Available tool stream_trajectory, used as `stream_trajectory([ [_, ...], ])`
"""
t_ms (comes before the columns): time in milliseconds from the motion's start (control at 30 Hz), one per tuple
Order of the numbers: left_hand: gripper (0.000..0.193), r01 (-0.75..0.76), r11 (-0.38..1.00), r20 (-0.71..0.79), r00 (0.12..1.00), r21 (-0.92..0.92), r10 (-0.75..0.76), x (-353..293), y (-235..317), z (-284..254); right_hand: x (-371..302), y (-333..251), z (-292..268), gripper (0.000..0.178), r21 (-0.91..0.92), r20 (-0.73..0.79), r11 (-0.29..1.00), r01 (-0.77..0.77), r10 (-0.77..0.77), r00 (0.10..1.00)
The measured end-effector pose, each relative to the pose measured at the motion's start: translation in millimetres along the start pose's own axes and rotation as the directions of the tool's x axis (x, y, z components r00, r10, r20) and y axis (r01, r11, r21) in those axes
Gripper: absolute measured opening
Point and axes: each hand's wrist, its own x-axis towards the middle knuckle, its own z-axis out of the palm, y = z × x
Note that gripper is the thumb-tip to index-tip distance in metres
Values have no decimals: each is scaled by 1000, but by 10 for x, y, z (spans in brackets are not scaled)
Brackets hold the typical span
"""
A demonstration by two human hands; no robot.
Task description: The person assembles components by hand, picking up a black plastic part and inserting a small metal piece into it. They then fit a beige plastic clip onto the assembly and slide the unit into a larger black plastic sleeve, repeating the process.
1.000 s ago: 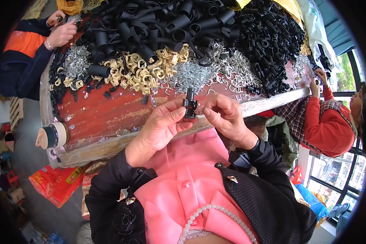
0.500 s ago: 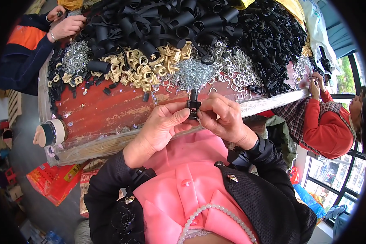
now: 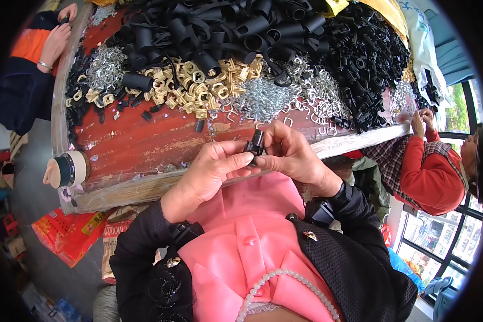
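Observation:
A small black plastic fitting point(image 3: 256, 141) with a short round stem is held up in front of my chest, just past the table's near edge. My left hand point(image 3: 216, 167) pinches its lower left side between thumb and fingers. From the right, the thumb and fingers of my right hand point(image 3: 298, 155) close on the same piece. The fitting leans a little to the right, and my fingertips cover part of its lower end. Beyond my hands lie piles of thin silver metal pieces point(image 3: 260, 99) and cream-coloured plastic clips point(image 3: 198, 88).
Black tubes with straps point(image 3: 182, 32) are heaped at the back of the red worn table point(image 3: 139, 142), and small black parts point(image 3: 359, 59) at the right. A tape roll point(image 3: 76, 169) sits at the left corner. Co-workers' hands point(image 3: 53, 45) point(image 3: 423, 122) show at both sides.
The fitting has gone from upright to tilted right, and my right thumb has come in against its lower end. The left co-worker's hands have drawn back from the piles. The view has shifted slightly.

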Motion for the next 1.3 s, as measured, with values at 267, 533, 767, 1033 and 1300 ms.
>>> stream_trajectory([
  [267, 31, -305, 259, 74, 765, 917, 640, -140, 356, -336, 154, 48, 15, 18, -313, 212, 950, 23, 47, 976],
  [533, 32, -273, -232, 358, 718, 934, 597, 143, 394, -605, 154, 61, -38, 17, -383, 145, 922, 48, 9, 989],
  [767, 25, -180, 982, -97, 978, 63, 185, -33, 421, -397, 236, -96, 26, 21, -572, 37, 789, 225, -249, 968],
  [1033, 26, -219, 965, 30, 974, -147, 225, -27, 284, -159, 190, 37, 81, 24, -317, 44, 926, 203, -200, 979],
  [1300, 28, -209, 970, -81, 976, -121, 201, 12, 208, -199, 158, -67, -52, 12, -12, -32, 967, 255, -255, 966],
])
